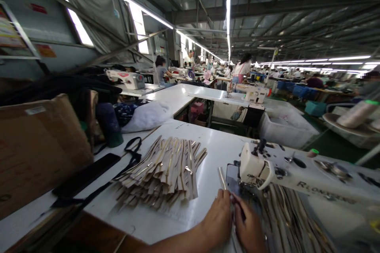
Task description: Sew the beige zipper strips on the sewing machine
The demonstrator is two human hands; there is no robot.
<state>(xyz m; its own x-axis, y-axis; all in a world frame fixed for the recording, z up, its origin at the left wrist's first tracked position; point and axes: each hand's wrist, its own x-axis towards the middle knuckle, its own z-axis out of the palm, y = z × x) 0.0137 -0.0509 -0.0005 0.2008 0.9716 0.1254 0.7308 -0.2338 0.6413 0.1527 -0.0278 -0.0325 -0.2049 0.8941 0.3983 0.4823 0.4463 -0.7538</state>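
Both hands meet at a beige zipper strip (221, 178) in front of the sewing machine's needle end. My left hand (219, 215) is closed round the strip, whose upper end sticks out past the fingers. Close against it, my right hand (248, 223) pinches the same strip lower down; its fingertips are partly hidden. To the left, a fanned pile of beige zippers (166, 166) with gold teeth and metal pulls lies on the white table (208, 138). The sewing machine (285, 170) stands just right of my hands. More zipper strips (291, 213) hang beneath its arm.
At the left stand a cardboard box (41, 150) and a dark thread cone (109, 124). A black strap (133, 148) and a flat black object (87, 174) lie near them. A white bin (285, 130) sits beyond the machine. Co-workers and other sewing machines (249, 91) fill the background.
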